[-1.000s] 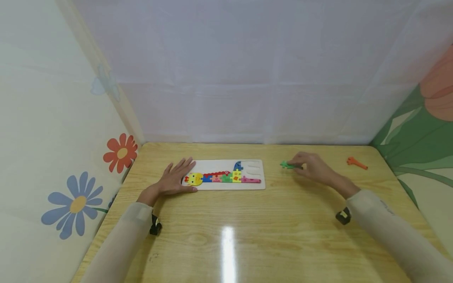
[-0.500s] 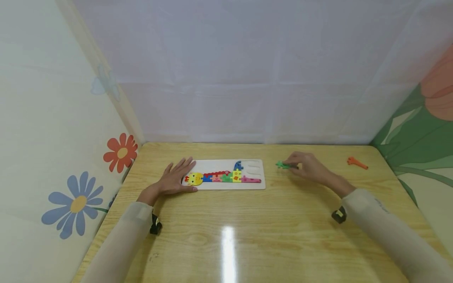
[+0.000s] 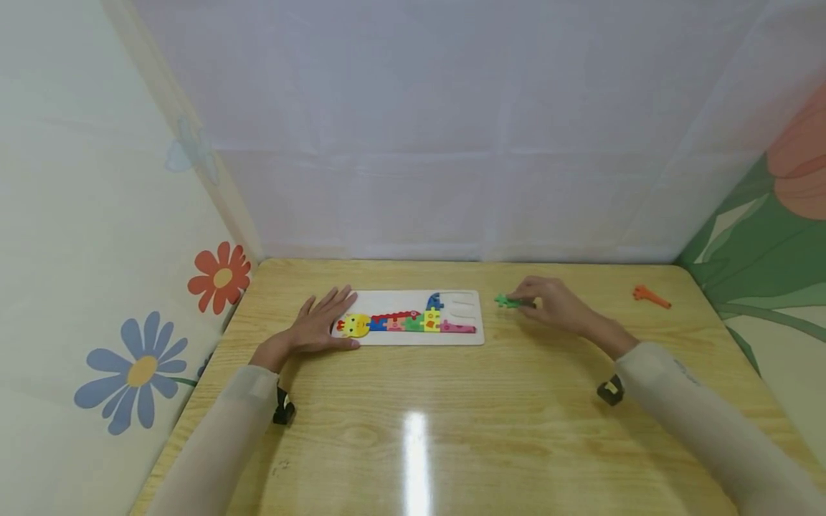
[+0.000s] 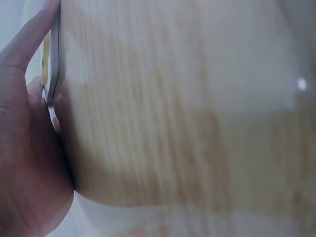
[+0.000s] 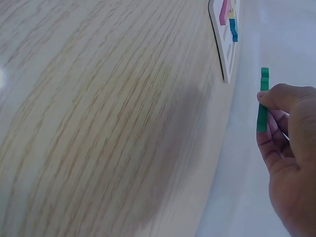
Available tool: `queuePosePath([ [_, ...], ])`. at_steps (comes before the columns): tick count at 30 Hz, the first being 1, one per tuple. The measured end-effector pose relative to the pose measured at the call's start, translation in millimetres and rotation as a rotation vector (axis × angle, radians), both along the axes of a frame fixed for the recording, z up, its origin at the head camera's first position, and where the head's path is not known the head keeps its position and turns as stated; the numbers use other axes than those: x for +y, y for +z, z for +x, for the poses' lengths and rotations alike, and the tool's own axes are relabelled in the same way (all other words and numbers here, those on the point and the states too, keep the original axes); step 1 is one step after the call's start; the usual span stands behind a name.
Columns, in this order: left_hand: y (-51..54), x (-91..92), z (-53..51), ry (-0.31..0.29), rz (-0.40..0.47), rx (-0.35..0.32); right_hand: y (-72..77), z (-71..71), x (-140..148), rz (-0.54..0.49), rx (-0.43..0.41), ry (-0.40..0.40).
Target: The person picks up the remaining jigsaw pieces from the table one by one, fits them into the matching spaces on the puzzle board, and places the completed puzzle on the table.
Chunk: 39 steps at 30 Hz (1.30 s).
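Note:
A white giraffe puzzle board (image 3: pixel 387 298) lies on the table, with a yellow head piece (image 3: pixel 355 326), several coloured body pieces and a pink leg piece (image 3: pixel 457 329) set in it. Bare leg-shaped recesses show at its right end. My left hand (image 3: pixel 317 324) rests spread over the board's left end, its thumb along the near edge. In the right hand (image 3: pixel 553 304), thumb and fingers pinch a green puzzle piece (image 3: pixel 505 302) just right of the board. The right wrist view shows this green piece (image 5: pixel 263 101) edge-on, raised off the table.
An orange puzzle piece (image 3: pixel 652 296) lies at the table's far right. The wooden table (image 3: pixel 490 408) meets a pale cloth wall (image 3: pixel 452 208) at its back edge. Flower-printed panels stand at both sides.
The right hand has moved left with the green puzzle piece, toward the board. My left hand and the board have stayed in place.

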<state>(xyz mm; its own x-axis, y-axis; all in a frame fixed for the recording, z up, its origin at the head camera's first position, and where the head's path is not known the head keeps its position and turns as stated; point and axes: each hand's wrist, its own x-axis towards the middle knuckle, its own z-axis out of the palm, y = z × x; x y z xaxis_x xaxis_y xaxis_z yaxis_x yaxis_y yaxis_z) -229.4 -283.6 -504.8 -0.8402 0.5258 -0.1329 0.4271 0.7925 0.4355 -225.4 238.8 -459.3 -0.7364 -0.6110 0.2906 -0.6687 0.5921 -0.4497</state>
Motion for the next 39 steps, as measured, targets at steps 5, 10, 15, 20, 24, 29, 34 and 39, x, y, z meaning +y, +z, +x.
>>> queuePosePath([
  [5, -2.6, -2.6, -0.2, -0.007, 0.013, 0.012, 2.2, -1.3, -5.6, -0.004, -0.014, 0.014],
  [10, -1.4, -1.7, -0.2, 0.001, 0.003, -0.001, 2.3, -2.9, -11.3, -0.015, -0.015, 0.033],
  [15, 1.5, 0.1, -0.6, 0.012, -0.034, -0.013, 1.6, -3.8, -17.0, -0.023, -0.012, 0.039],
  [20, 2.7, 0.8, -0.1, 0.012, -0.047, -0.016, 1.5, -4.5, -23.2, -0.04, -0.012, 0.056],
  [24, 2.1, 0.8, -0.2, 0.013, -0.049, -0.016, 1.9, -5.1, -27.9, -0.047, -0.005, 0.069],
  [29, 1.7, 0.8, -0.4, 0.014, -0.055, -0.012, 2.6, -5.5, -33.0, -0.041, -0.017, 0.073],
  [34, 4.3, 1.5, 0.3, 0.017, -0.049, -0.018, 3.5, -5.4, -38.6, -0.026, -0.041, 0.065],
  [39, 5.3, 1.2, 0.7, 0.015, -0.052, -0.015, 5.2, -5.0, -46.0, -0.021, -0.054, 0.067],
])
